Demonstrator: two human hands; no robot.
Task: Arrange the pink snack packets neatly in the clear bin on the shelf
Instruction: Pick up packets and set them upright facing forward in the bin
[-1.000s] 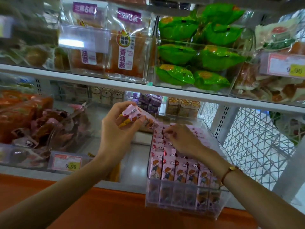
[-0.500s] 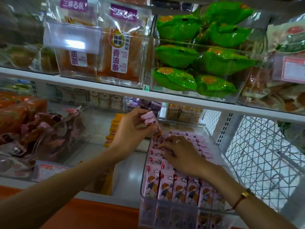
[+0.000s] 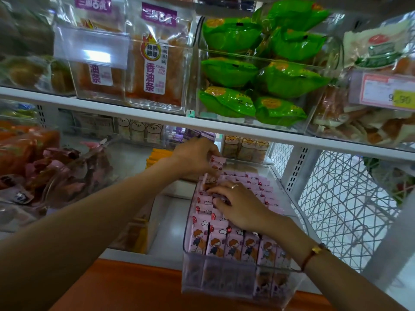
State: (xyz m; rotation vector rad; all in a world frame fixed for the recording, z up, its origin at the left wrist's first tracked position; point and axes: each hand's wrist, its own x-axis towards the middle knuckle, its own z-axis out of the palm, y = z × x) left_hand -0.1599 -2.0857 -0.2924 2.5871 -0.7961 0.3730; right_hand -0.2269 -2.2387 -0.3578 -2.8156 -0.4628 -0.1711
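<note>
The pink packets (image 3: 226, 243) stand upright in tight rows inside the clear bin (image 3: 224, 281), which sits on the lower shelf (image 3: 170, 223) with its front end jutting past the shelf edge over an orange ledge (image 3: 134, 286). The front rows look even; toward the back left corner the rows are looser.

The left hand (image 3: 195, 159) hovers over that back corner, its fingers curled round one packet (image 3: 216, 163) that it holds above the row. The right hand (image 3: 238, 205) lies on the packet tops in the middle of the bin, fingers nearly straight and spread, pressing down and seemingly holding a gap for the new packet. A ring shows on one finger and a bracelet (image 3: 315, 251) on the wrist.

Risks, as I judge them: the held packet may go in crooked or ride up on its neighbours if the gap closes when the right hand lifts. Pressing hard on the front half of a bin that overhangs the shelf could tip or slide it forward. A sideways push could topple a whole row.

Left of the bin stand yellow boxes (image 3: 155, 157) and a bin of mixed wrappers (image 3: 56, 173). On the shelf above are green bags (image 3: 258, 70) and a price tag (image 3: 386, 92).
</note>
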